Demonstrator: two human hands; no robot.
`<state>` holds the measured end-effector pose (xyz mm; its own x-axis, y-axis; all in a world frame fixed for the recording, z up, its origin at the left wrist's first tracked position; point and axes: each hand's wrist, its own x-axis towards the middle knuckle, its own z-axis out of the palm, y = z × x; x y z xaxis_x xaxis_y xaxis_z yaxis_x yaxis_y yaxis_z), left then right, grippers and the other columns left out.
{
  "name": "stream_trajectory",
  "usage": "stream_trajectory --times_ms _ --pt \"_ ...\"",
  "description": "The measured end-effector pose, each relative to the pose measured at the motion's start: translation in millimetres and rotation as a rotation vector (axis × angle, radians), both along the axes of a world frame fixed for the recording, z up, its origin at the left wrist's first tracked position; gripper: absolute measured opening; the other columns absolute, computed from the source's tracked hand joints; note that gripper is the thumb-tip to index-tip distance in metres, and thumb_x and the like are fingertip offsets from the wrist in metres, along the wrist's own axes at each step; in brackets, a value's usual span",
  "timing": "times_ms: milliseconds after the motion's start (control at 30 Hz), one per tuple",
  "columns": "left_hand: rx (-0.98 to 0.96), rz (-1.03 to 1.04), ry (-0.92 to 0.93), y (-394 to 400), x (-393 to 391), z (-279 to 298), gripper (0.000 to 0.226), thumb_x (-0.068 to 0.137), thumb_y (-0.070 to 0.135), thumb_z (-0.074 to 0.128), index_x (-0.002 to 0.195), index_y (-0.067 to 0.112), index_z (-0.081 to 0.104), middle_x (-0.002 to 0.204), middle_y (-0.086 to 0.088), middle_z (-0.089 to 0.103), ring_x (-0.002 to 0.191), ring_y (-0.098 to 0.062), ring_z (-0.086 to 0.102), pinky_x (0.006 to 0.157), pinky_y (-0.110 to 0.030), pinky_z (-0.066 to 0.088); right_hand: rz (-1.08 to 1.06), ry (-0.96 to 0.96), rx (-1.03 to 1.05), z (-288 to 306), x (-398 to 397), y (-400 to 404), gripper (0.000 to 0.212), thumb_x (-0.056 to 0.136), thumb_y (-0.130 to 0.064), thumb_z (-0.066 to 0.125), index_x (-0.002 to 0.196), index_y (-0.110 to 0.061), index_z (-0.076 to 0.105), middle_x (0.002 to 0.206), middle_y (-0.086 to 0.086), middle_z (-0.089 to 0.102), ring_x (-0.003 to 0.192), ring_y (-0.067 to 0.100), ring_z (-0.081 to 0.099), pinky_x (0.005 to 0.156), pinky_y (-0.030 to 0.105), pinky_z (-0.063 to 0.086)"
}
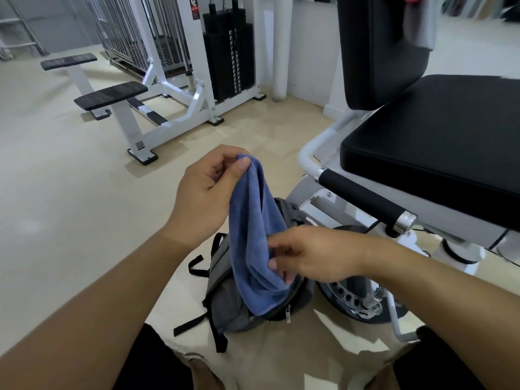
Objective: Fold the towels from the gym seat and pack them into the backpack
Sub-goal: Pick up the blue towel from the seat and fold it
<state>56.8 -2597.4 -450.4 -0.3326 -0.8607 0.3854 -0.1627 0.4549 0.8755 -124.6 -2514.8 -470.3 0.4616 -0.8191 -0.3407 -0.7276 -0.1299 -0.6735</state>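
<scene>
A blue towel [251,237] hangs folded lengthwise over the grey backpack [228,308], which stands unzipped on the floor below me. My left hand [208,190] pinches the towel's top end between thumb and fingers. Lower down, my right hand [306,254] grips the towel's right side. The towel's bottom end reaches into the backpack's mouth. To the right stands the black gym seat [439,142], its cushion bare. Grey and red cloth [416,21] hangs blurred over the top of the seat's backrest.
The seat's white frame and a black foam roller [365,198] stand close to the right of the backpack. A metal disc with holes [349,299] is behind my right hand. A white weight-stack machine [219,60] with footplates stands farther back on the beige floor.
</scene>
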Motion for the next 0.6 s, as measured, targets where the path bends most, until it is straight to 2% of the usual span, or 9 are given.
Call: stream_trajectory --times_ms 133,233,367,467,533,600 --pt "-0.054 -0.111 0.022 15.7 -19.2 26.8 0.017 0.102 0.015 0.057 0.099 0.025 0.07 0.089 0.021 0.072 0.087 0.002 0.067 0.079 -0.014 0.049 -0.043 0.006 -0.038 25.3 -7.8 21.8 0.014 0.102 -0.026 0.059 0.099 -0.015 0.066 0.089 0.003 0.076 0.08 0.013 0.073 0.083 0.037 0.059" --pt "-0.116 -0.186 0.086 28.2 -36.8 57.6 0.018 0.103 0.013 0.055 0.1 0.025 0.069 0.087 0.021 0.071 0.084 0.004 0.066 0.078 -0.012 0.048 -0.134 -0.137 -0.028 49.1 -28.8 52.6 0.017 0.1 -0.028 0.065 0.102 -0.011 0.067 0.087 0.007 0.076 0.08 0.018 0.074 0.083 0.04 0.061" --pt "-0.226 -0.24 0.161 44.0 -60.7 96.7 0.016 0.104 0.014 0.053 0.102 0.022 0.067 0.092 0.014 0.07 0.087 0.001 0.065 0.081 -0.016 0.048 -0.225 -0.172 -0.021 67.4 -63.6 90.3 0.021 0.098 -0.032 0.067 0.103 -0.013 0.071 0.089 0.012 0.075 0.083 0.029 0.073 0.084 0.045 0.06" --pt "-0.223 -0.252 0.2 48.5 -76.3 111.3 0.015 0.105 0.015 0.053 0.107 0.011 0.067 0.097 0.001 0.07 0.091 -0.006 0.066 0.087 -0.022 0.051 -0.333 -0.156 -0.09 76.9 -87.2 113.6 0.024 0.096 -0.032 0.07 0.09 -0.009 0.071 0.081 0.007 0.074 0.077 0.021 0.071 0.076 0.031 0.058" --pt "-0.184 -0.23 0.221 47.4 -83.4 112.4 0.015 0.105 0.017 0.053 0.104 0.015 0.068 0.095 0.005 0.071 0.09 -0.004 0.067 0.086 -0.021 0.051 -0.379 -0.181 -0.108 84.7 -101.7 128.2 0.023 0.094 -0.029 0.071 0.085 -0.007 0.069 0.076 0.0 0.071 0.072 0.014 0.066 0.071 0.023 0.052" --pt "-0.132 -0.201 0.221 43.1 -88.9 108.3 0.017 0.105 0.019 0.054 0.099 0.024 0.069 0.09 0.013 0.073 0.088 -0.002 0.068 0.083 -0.019 0.052 -0.401 -0.182 -0.154 92.3 -117.4 141.2 0.021 0.093 -0.027 0.072 0.083 -0.008 0.067 0.073 -0.003 0.066 0.069 0.011 0.058 0.067 0.023 0.047"
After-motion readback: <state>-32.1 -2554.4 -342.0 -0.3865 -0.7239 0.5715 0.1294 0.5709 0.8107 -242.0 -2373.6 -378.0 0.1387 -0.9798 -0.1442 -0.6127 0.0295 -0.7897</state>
